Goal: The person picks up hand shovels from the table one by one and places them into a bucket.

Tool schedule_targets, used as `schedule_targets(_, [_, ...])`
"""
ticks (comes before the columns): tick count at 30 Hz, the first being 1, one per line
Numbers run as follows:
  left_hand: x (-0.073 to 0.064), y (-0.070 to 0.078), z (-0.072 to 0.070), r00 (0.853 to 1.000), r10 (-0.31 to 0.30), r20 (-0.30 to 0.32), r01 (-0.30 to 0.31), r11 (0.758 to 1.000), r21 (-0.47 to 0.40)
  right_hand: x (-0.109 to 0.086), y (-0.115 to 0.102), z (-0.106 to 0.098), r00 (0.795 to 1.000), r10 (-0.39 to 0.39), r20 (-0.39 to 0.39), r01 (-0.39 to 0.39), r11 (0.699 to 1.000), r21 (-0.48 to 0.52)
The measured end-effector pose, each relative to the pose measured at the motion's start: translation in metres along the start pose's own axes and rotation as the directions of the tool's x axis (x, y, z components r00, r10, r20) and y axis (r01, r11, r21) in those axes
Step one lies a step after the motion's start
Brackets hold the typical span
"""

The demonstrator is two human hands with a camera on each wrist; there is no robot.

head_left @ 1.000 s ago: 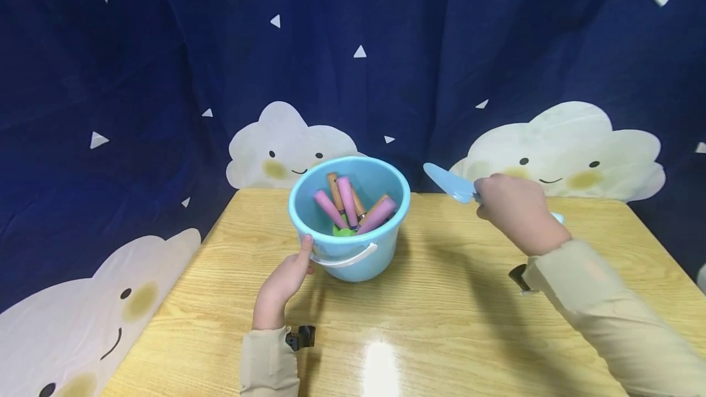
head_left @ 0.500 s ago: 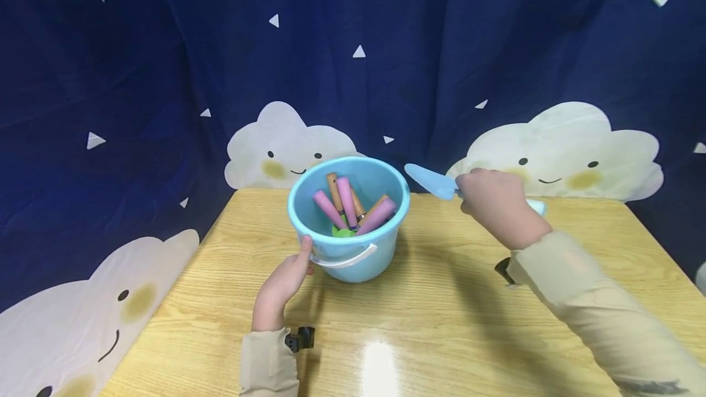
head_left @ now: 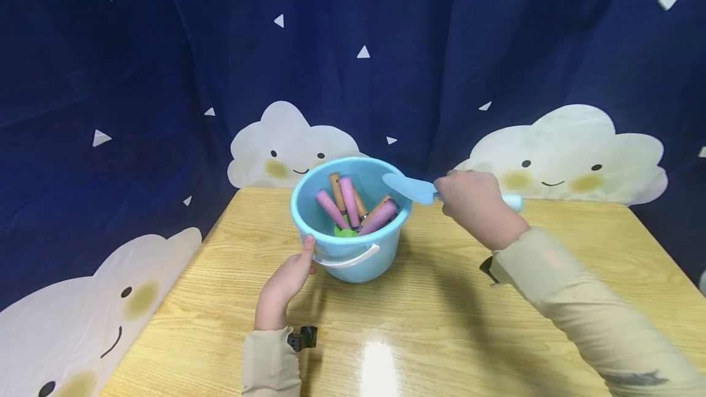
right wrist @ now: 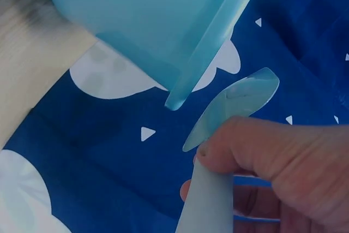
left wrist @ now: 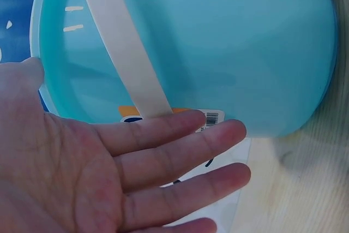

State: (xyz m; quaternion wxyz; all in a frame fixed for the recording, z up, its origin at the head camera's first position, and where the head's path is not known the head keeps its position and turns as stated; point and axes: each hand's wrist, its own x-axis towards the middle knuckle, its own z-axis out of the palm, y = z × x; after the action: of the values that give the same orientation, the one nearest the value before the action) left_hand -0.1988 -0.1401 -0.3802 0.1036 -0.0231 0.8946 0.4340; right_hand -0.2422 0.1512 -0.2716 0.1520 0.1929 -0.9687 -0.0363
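A light blue bucket [head_left: 364,269] stands on the wooden table, its white handle [head_left: 347,260] hanging down at the front. Inside lie several tools with purple handles [head_left: 349,201] and orange-brown handles [head_left: 337,192], plus a green part [head_left: 345,233]. My left hand [head_left: 285,283] touches the bucket's rim with its thumb; in the left wrist view its fingers [left wrist: 180,159] are straight along the bucket's side. My right hand [head_left: 477,204] grips a toy shovel by its pale handle [right wrist: 207,203]. The shovel's blue blade [head_left: 409,189] is over the bucket's right rim, pointing left.
The wooden table [head_left: 430,336] extends around the bucket. Behind it hangs a dark blue curtain [head_left: 419,66] with white triangles and smiling clouds [head_left: 557,152]. A label [left wrist: 214,117] shows on the bucket's side.
My right hand has moved left with the shovel, bringing the blade from beside the bucket to over its right rim. My left hand and the bucket have stayed in place.
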Motion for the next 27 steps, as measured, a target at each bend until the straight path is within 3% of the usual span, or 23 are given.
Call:
schedule_targets(9, [0.001, -0.002, 0.002, 1.0, -0.001, 0.001, 0.001, 1.0, -0.001, 0.008, -0.016, -0.001, 0.997, -0.078, -0.023, 0.077, 0.997, -0.02])
schedule_targets(27, [0.0, 0.0, 0.001, 1.0, -0.006, -0.005, 0.006, 1.0, 0.002, 0.028, -0.065, -0.002, 0.978, -0.194, 0.082, 0.205, 0.967, -0.15])
